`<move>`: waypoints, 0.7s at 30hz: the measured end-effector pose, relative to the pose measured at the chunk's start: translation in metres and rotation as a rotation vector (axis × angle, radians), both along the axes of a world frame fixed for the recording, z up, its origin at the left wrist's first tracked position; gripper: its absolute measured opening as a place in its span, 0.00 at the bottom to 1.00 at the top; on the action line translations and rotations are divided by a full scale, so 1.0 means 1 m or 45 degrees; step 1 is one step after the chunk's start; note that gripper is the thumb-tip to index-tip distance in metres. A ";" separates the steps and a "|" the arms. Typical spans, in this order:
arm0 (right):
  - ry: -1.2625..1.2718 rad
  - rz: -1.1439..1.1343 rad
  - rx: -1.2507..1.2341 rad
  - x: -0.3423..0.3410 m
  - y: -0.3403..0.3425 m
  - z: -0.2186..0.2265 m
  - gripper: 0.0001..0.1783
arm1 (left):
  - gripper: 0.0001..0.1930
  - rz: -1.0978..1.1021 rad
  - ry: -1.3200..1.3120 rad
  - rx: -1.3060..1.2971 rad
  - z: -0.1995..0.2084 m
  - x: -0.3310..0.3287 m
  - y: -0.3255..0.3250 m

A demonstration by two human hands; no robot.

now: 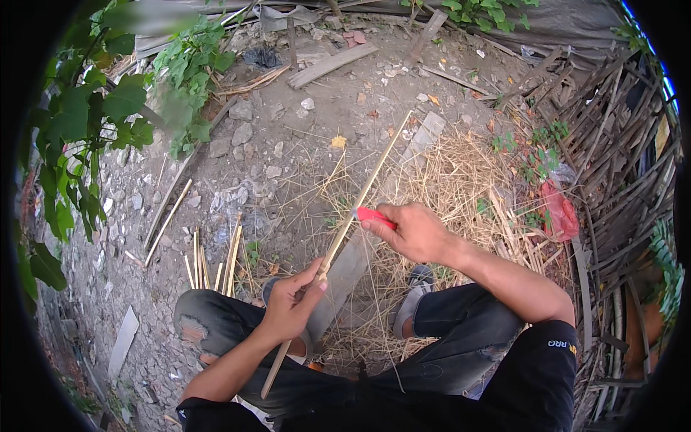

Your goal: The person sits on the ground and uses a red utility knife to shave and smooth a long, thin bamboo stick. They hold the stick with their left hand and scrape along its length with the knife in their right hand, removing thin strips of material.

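Note:
A long, thin bamboo strip (pixel 381 164) slants from near my lap up and away to the right. My left hand (pixel 291 302) is closed around it at its lower part, with the tail end sticking out below the wrist. In my right hand (pixel 417 232) is a red-handled knife (pixel 376 217), gripped in a fist; its short blade lies against the strip about midway along. Most of the blade is hidden by the strip and the handle. Beneath the strip, a flat wooden board (pixel 344 277) lies on the ground between my feet.
Pale shavings (pixel 453 180) cover the ground ahead and right. Several cut strips (pixel 232 255) stand beside my left knee. A red plastic bag (pixel 558 210) lies at right, near a pile of old slats (pixel 612 122). Leafy vines (pixel 79 122) hang at left. A loose plank (pixel 332 65) lies farther off.

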State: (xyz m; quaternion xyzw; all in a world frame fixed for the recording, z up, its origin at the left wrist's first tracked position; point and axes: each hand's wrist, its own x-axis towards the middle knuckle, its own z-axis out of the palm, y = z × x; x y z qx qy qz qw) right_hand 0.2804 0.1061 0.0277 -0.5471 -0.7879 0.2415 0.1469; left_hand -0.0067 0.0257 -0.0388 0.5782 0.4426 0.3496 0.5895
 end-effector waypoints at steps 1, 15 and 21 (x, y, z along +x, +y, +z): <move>0.014 -0.109 -0.023 0.009 0.013 -0.008 0.33 | 0.27 -0.012 0.062 0.033 0.000 -0.004 -0.003; -0.024 -0.413 0.277 0.089 0.033 0.007 0.31 | 0.16 0.174 -0.321 -0.172 0.015 -0.003 0.003; 0.016 0.159 0.115 -0.004 -0.001 0.020 0.23 | 0.15 0.089 -0.310 -0.171 0.011 0.011 0.008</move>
